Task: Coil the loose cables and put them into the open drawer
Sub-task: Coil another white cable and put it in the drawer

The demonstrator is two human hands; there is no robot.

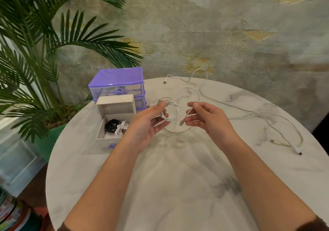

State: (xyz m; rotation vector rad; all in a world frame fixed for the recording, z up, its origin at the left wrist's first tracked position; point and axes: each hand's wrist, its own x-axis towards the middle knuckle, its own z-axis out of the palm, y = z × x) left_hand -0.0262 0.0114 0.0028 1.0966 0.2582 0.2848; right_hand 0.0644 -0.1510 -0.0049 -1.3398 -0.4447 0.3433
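Far left there's a leafy palm plant [35, 53] with long, thin fronds, sitting in a green pot behind the round desk [178, 186], which has a smooth white marble look with grey veins.

Next up is a small purple plastic organizer [117, 83] with see-through drawer fronts, boxy and a bit glossy. Its open drawer [114, 122] is pulled out toward the camera, pale and rectangular, and already has a black coiled cable [110, 125] and a white coiled cable [121, 129] lying inside it side by side.

The left hand [146, 125] is palm up above the desk, just right of the drawer, fingers [160, 124] curled around a small round coil of the white cable [171, 112], thumb pinning it near the plug end. The loops look neat and tight, kinda rubbery.

The right hand [210, 118] is close beside it, pinching the free tail of that same cable between thumb and fingers, with the metal connector dangling below. A slack loop of it sags down to the desk between the hands.

Further right, more loose cables [277, 122] sprawl over the desk in long wavy curves, thin and whitish, with plugs lying near the right edge and one near the back edge. Behind it all is a rough, patchy plaster wall [213, 26].
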